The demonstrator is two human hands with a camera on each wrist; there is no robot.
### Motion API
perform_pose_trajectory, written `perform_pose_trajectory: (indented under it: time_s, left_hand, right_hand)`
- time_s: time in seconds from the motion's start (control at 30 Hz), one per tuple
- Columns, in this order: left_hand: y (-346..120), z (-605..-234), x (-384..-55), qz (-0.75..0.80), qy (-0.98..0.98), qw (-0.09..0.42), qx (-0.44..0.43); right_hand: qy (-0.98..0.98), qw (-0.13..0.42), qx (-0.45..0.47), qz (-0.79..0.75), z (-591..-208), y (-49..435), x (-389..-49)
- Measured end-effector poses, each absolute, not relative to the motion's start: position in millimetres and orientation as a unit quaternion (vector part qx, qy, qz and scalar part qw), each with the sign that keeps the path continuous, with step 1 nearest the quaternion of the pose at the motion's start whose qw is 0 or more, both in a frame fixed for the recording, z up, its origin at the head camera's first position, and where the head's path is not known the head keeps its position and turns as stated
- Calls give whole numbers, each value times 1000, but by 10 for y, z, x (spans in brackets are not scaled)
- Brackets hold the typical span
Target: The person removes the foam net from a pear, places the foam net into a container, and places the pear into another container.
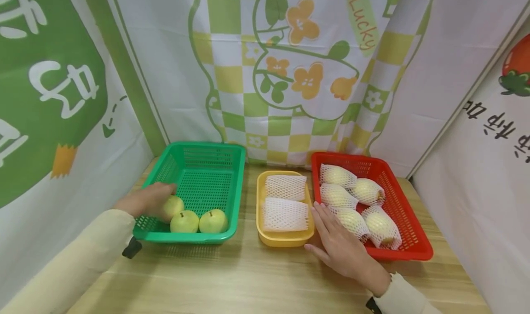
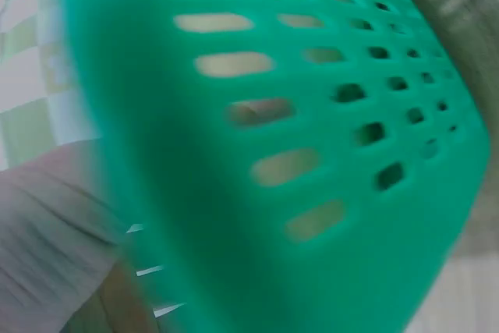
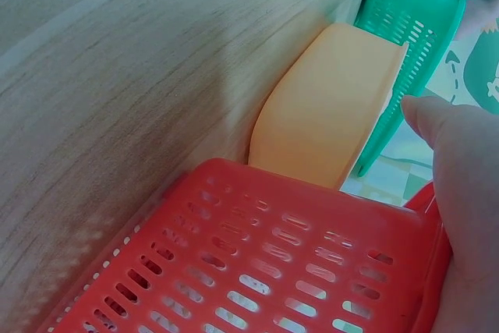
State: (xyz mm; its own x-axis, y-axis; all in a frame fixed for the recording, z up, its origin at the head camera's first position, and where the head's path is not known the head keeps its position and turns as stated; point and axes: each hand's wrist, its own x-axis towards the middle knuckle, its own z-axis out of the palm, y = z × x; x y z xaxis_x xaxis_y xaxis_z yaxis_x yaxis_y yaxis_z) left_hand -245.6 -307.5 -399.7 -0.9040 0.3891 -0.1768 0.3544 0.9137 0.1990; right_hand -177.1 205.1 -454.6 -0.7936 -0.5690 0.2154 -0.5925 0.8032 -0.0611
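My left hand [image 1: 155, 201] reaches over the left wall of the green basket [image 1: 242, 180] and grips a yellow-green pear [image 1: 174, 207] at its front left corner; the fingertips are partly hidden. Beside it sit two more pears [image 1: 184, 221], stems up. In the left wrist view, the hand [image 2: 47, 232] shows past the blurred basket wall. My right hand [image 1: 341, 247], fingers straight, rests on the left rim of the red basket [image 1: 414, 222]. Inside that basket lie several pears [image 1: 383, 226], each in a white foam net.
Between the baskets stands a yellow tub [image 1: 285, 241] holding white foam net sleeves [image 1: 285, 214] in two groups. All three containers are on a wooden table [image 1: 232, 277]. A checked curtain [image 1: 298, 98] hangs behind, with printed walls at both sides.
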Motion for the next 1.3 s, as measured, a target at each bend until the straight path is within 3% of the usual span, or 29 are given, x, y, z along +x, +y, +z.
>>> perform_pose_trajectory:
  time_s: [0.23,0.5,0.93,1.13,1.3]
  left_hand:
    - [-3006,-3696,-2280,64,975,48,206]
    - [-2535,-3448,-1954,89,963,-28,255]
    - [-1774,-4192,-1747,126,929,-46,345]
    - [-1632,-4436,-1763,50,935,-89,339]
    - [-1565,-4555,-1753,-2,938,-123,326]
  right_hand:
    - [-944,102,309,60,-4559,2056,-1772]
    - [-943,113,308,58,-4556,2060,-1763]
    - [-948,89,297,66,-4539,2033,-1768]
    - [-949,87,296,71,-4545,2032,-1783]
    - [-948,18,284,140,-4456,2092,-1796]
